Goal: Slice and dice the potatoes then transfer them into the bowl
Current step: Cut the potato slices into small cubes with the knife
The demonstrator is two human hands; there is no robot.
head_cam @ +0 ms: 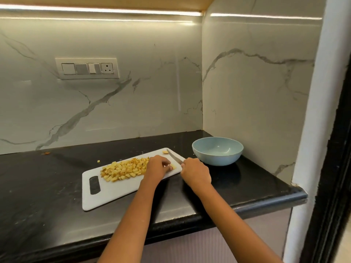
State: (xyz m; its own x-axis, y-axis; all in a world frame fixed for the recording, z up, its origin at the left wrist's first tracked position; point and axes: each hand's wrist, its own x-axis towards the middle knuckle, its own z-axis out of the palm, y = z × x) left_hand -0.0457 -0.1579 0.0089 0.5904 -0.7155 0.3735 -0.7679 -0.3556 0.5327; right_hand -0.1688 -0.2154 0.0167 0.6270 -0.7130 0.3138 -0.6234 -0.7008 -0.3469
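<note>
Our right hand (195, 170) grips the knife (174, 156); our left hand (157, 167) pinches a last potato bit (172, 167) just under the blade. Diced potatoes (124, 169) lie left of both hands on the cutting board (114, 194). Bowl (217, 150) sits beyond the right hand (holding nothing yet). Risk: fingertips (170, 168) so near the edge could get nicked.

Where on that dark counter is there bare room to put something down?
The counter is bare left of the cutting board, and along its front edge below the bowl. It is crowded around the diced potatoes, where the left hand and right hand, holding the knife, work.
</note>
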